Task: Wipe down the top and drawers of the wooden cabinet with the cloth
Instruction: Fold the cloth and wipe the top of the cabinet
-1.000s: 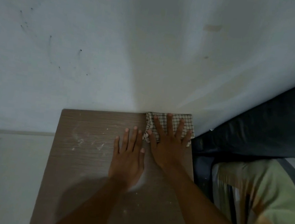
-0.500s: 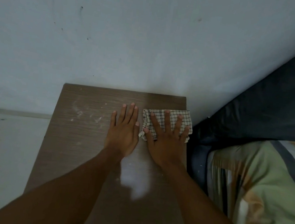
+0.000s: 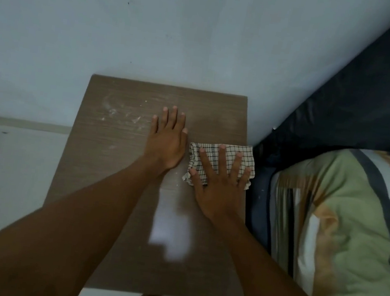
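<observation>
Cloth (image 3: 246,155) sits at the right edge of the cabinet top (image 3: 102,186), pinned under the right hand (image 3: 220,192), whose fingers are spread straight, presumably for wiping pressure. The left hand (image 3: 167,144) (flat, holding nothing) likely braces beside it.

Dim, even light. Wall (image 3: 153,33): pale blue-grey, plain, a few small dark specks upper left. Floor (image 3: 11,168): pale, lower left, meeting the wall at a light skirting strip (image 3: 21,124). Right side: dark bed (image 3: 365,94) against the wall, with a green, orange and grey striped blanket (image 3: 354,234) lying on it.
</observation>
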